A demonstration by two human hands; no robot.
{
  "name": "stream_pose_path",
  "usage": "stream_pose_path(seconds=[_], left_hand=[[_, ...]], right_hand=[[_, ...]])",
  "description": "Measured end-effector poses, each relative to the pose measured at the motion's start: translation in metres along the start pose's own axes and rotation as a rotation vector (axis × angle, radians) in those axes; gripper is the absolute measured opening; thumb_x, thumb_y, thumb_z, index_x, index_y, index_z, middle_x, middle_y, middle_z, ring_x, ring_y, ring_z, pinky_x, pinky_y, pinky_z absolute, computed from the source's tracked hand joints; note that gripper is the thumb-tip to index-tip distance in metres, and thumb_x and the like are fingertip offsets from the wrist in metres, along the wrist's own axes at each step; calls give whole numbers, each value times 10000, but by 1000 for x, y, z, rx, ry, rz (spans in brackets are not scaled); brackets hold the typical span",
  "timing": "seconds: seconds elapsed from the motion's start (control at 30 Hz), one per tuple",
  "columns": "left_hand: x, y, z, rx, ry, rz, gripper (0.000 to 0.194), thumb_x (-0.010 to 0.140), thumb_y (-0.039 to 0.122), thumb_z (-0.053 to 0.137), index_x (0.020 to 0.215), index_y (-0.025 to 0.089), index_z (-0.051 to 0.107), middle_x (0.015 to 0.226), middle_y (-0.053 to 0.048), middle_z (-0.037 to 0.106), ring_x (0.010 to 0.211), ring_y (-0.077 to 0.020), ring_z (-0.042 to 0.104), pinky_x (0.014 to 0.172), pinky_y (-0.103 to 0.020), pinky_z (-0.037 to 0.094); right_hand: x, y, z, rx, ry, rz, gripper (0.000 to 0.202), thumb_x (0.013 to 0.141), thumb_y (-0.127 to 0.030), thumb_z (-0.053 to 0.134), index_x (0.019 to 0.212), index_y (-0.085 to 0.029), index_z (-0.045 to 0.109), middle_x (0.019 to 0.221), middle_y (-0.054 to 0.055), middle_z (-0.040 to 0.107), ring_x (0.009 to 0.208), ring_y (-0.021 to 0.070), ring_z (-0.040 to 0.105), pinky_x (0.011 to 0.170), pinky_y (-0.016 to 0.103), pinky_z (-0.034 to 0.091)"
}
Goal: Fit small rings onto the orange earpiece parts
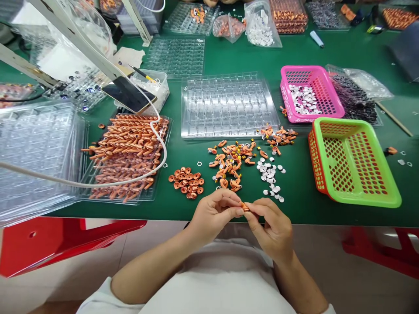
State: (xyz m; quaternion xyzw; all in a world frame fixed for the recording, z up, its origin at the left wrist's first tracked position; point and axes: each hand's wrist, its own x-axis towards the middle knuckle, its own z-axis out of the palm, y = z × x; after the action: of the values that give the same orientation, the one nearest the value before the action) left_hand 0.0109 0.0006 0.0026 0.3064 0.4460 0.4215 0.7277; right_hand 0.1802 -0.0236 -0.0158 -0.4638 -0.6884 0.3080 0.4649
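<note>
Between the fingertips of both hands is a small orange plastic part [244, 206], held just over the table's front edge. My left hand [216, 214] pinches it from the left, thumb and fingers closed. From the right, my right hand [271, 224] pinches the same part; the fingers cover most of it. Just beyond the hands lies a loose heap of orange curved parts [231, 163] with yellow and silver bits. White round pieces [269, 174] are scattered to its right. Left of the hands sits a group of copper-coloured cup-shaped pieces [186, 182].
Clear trays [229, 104] lie ahead on the green table [176, 150]. A pink basket [312, 117] holds white pieces; a green basket [363, 200] stands at right. At left are a tray of orange parts [131, 152], a phone [131, 97], a white cable [163, 139] and stacked clear trays [36, 152].
</note>
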Motion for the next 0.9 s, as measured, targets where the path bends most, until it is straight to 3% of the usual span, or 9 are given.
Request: stream_pose_path(seconds=[0.13, 0.33, 0.6, 0.73, 0.9], left_hand=[[-2, -5, 0, 87, 37, 69, 181, 759, 147, 775, 902, 207, 681, 769, 5, 758, 758, -122, 723, 722, -196, 586], [-4, -8, -2, 276, 23, 239, 87, 805, 142, 717, 859, 209, 728, 856, -15, 763, 796, -155, 736, 757, -235, 600], [-7, -5, 0, 690, -22, 494, 236, 878, 111, 618, 1052, 200, 751, 980, -57, 780, 881, -167, 736, 812, -231, 577], [-6, -9, 4, 656, 30, 481, 206, 853, 124, 657, 1014, 195, 765, 961, -53, 787, 870, -170, 744, 808, -223, 586], [-8, -14, 7, 373, 43, 323, 172, 845, 151, 680, 977, 214, 770, 945, -29, 794, 822, -166, 759, 771, -221, 615]], right_hand=[[1, 1, 0, -12, 9, -12, 283, 839, -17, 646, 1068, -183, 662, 879, 39, 635, 742, 124, 599, 640, 251, 534], [2, 2, 0, -31, 19, -37, 264, 845, -15, 635, 1058, -169, 656, 871, 46, 633, 733, 127, 599, 630, 254, 535], [3, 5, 2, -201, 53, -149, 263, 849, -24, 632, 1075, -159, 629, 859, 71, 651, 755, 163, 621, 648, 295, 559], [1, 7, 4, -321, 62, -239, 329, 839, -28, 651, 1144, -143, 597, 867, 93, 671, 775, 188, 638, 646, 319, 570], [-2, 6, 4, -359, 104, -249, 372, 832, -44, 674, 1181, -143, 589, 874, 95, 679, 768, 185, 654, 628, 304, 578]])
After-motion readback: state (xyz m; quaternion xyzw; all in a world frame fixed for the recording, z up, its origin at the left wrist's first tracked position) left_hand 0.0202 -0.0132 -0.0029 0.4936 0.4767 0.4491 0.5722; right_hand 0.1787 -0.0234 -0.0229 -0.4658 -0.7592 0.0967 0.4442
